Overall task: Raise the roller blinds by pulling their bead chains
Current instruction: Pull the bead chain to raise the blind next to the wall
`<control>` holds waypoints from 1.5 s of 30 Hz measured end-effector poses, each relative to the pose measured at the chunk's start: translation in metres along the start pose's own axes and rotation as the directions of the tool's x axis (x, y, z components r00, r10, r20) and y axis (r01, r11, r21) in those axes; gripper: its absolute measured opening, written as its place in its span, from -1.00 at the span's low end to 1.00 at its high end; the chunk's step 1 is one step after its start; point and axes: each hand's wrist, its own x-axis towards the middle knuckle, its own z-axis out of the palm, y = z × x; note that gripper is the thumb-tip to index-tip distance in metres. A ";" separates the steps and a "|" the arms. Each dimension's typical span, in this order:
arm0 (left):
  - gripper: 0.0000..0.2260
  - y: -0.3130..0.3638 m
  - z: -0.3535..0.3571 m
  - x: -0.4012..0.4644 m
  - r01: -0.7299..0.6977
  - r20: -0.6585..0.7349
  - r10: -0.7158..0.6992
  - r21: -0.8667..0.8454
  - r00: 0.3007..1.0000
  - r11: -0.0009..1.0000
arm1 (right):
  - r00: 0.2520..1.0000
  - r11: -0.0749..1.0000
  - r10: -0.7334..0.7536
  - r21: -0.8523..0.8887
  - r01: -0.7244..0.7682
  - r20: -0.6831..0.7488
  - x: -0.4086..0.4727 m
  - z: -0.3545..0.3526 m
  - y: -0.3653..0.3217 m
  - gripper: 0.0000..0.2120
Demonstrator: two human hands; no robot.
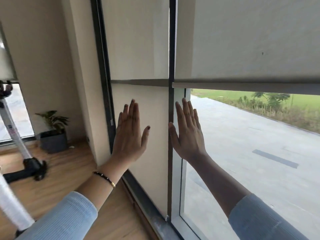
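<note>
Two pale roller blinds hang side by side over a dark-framed window. The left blind (138, 49) covers its pane down to the floor. The right blind (251, 40) is partly raised, its bottom bar (242, 86) at mid height with glass showing below. A thin bead chain (108, 87) runs down the left frame to a small weight (111, 122). My left hand (130, 130) is held up flat, fingers together, in front of the left blind and just right of the chain. My right hand (187, 132) is raised flat beside the centre mullion (171, 161). Neither hand holds anything.
A potted plant (53, 132) stands in the corner on the wooden floor. A tripod-like stand (26, 158) with a black base is at the left. Another partly raised blind (5, 63) hangs at the far left. Outside are pavement and grass.
</note>
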 end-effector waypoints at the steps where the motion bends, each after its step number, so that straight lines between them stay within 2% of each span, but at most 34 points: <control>1: -0.33 -0.016 0.008 0.000 0.009 0.009 -0.009 0.015 1.000 1.000 | 1.000 1.000 -0.002 0.016 0.002 0.010 0.005 0.020 0.000 -0.42; 6: -0.33 -0.095 0.056 0.009 0.060 0.063 -0.068 0.119 0.996 0.991 | 0.997 0.996 -0.047 0.081 0.042 0.061 0.039 0.129 0.007 -0.39; 14: -0.32 -0.239 0.130 0.065 0.169 0.068 -0.190 0.240 0.979 0.956 | 0.986 0.981 -0.091 0.182 0.065 0.138 0.134 0.304 0.011 -0.38; 24: -0.33 -0.442 0.201 0.106 0.248 0.048 -0.279 0.337 0.959 0.908 | 0.971 0.961 -0.157 0.256 0.108 0.180 0.224 0.524 -0.033 -0.36; 33: -0.33 -0.624 0.281 0.162 0.235 0.070 -0.275 0.345 0.959 0.909 | 0.981 0.964 -0.103 0.261 0.058 0.163 0.313 0.708 -0.055 -0.36; 41: -0.35 -0.779 0.372 0.201 0.231 0.067 -0.268 0.342 0.961 0.911 | 0.983 0.971 -0.081 0.234 0.042 0.164 0.381 0.884 -0.048 -0.39; 45: -0.38 -0.865 0.422 0.226 0.229 0.109 -0.267 0.274 0.957 0.934 | 0.982 0.962 -0.065 0.274 0.014 0.178 0.423 0.982 -0.039 -0.38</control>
